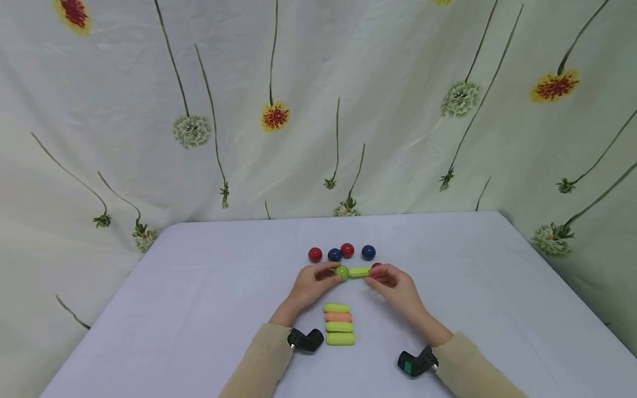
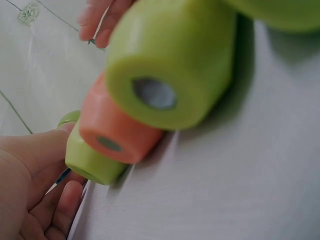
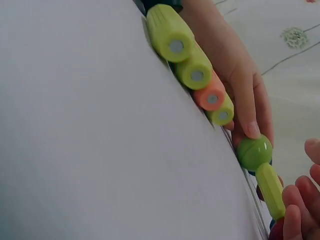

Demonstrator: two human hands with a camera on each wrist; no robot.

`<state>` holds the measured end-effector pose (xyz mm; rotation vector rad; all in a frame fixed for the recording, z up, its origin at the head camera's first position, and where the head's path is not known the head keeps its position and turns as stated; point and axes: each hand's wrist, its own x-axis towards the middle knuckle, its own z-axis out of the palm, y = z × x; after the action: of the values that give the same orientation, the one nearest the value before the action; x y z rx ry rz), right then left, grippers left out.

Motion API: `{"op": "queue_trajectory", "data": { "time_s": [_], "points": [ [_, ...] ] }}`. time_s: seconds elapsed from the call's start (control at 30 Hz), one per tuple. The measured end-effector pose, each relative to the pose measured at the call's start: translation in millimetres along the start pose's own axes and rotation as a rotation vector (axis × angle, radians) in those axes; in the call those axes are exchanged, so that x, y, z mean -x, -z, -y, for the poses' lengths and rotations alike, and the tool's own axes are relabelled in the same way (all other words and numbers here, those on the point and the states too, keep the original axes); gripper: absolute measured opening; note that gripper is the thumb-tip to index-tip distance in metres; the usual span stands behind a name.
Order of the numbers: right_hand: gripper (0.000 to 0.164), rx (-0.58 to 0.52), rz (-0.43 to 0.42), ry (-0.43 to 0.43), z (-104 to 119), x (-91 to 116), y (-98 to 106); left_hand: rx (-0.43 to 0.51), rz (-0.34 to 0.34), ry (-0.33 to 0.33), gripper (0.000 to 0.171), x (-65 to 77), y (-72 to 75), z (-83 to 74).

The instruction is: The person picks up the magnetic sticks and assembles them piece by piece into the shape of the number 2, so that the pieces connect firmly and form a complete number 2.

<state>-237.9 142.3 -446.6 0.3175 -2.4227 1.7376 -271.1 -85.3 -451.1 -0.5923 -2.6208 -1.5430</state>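
Observation:
My left hand (image 1: 309, 284) pinches a green ball (image 1: 342, 272) between thumb and fingers. One end of a light green magnetic building rod (image 1: 359, 272) meets that ball, and the rod lies level to its right. At the rod's other end, my right hand (image 1: 396, 288) grips it with thumb and fingertips. A red ball (image 1: 376, 265) shows partly behind the right fingers; in the right wrist view a dark red ball (image 3: 276, 231) sits by the rod's far end. Nearer my body, green rods (image 1: 339, 326) and an orange rod (image 1: 338, 317) lie in a stacked row.
Beyond the hands stand two red balls (image 1: 315, 254) and two blue balls (image 1: 368, 252). Everything is on a white-covered table (image 1: 209, 298). A flower-print cloth (image 1: 308, 61) hangs behind it. Black wrist cameras (image 1: 418, 362) sit close over the tabletop.

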Motion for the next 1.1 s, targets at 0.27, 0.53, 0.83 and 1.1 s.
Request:
{"op": "queue_trajectory", "data": {
  "time_s": [0.27,0.53,0.83,1.1],
  "points": [
    [0.026,0.102,0.116,0.048,12.3,11.9,-20.4,-0.010,-0.005,-0.017,0.034,-0.2,-0.8,0.9],
    [0.026,0.097,0.197,0.075,14.4,16.0,-31.0,-0.005,-0.011,-0.036,0.034,-0.8,-1.3,3.2],
    [0.023,0.143,0.227,0.120,8.8,18.9,-37.2,-0.004,-0.021,-0.038,0.033,-1.0,-2.5,3.9],
    [0.022,0.188,0.243,0.161,9.0,19.0,-38.4,-0.014,-0.014,-0.043,0.034,-0.4,-1.6,3.4]
  ]
}}
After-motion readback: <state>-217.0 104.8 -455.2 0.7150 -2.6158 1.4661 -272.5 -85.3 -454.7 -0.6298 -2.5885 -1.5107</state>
